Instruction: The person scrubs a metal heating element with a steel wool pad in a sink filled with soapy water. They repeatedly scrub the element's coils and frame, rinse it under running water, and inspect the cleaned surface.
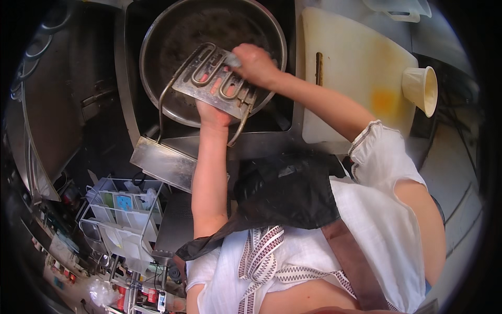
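Observation:
An electric fryer's tubular heating element (226, 94), backed by a slotted metal plate (184, 88), is tilted over a large round metal basin (215, 25). My left hand (213, 112) supports the plate from beneath; its fingers show through the slots, and the rest is hidden. In my right hand (257, 64) is a greyish scouring pad (233, 60), pressed on the plate's upper right part. Bent tubes run from the element towards a metal box (164, 161), partly behind my left forearm.
The basin sits in a metal sink (124, 78). On the right lies a stained white cutting board (349, 51) with a cream plastic tub (419, 88) at its far edge. A clear pitcher (404, 10) stands beyond. A wire rack with white bins (125, 235) is at lower left.

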